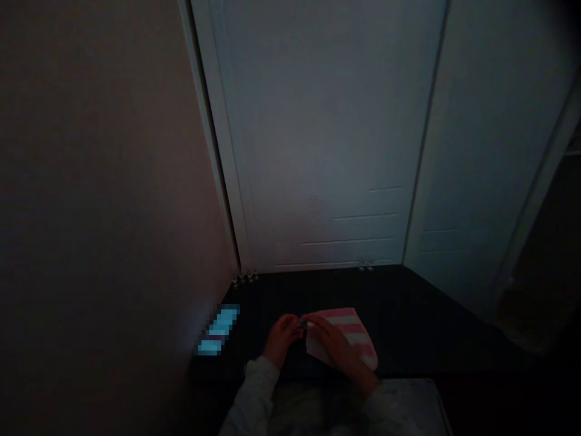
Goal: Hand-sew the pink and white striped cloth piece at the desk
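Observation:
The light is dim and details are hard to make out. My left hand (282,336) is closed, its fingertips pinching a small shiny object (301,324) whose kind I cannot make out. Beside it, my right hand (338,345) lies over a pink-and-white striped cloth (353,330), its fingers closed on the cloth's left part and reaching to the small object. The cloth spreads out to the right of that hand on the dark tabletop (417,327). Both hands are close together near the table's front edge.
Several small shiny pieces (245,278) stand at the back left corner, and two more such pieces (365,264) at the back. A lit, pixelated screen (218,330) lies at the left edge. White panels (318,133) rise behind, a wall (113,212) at left.

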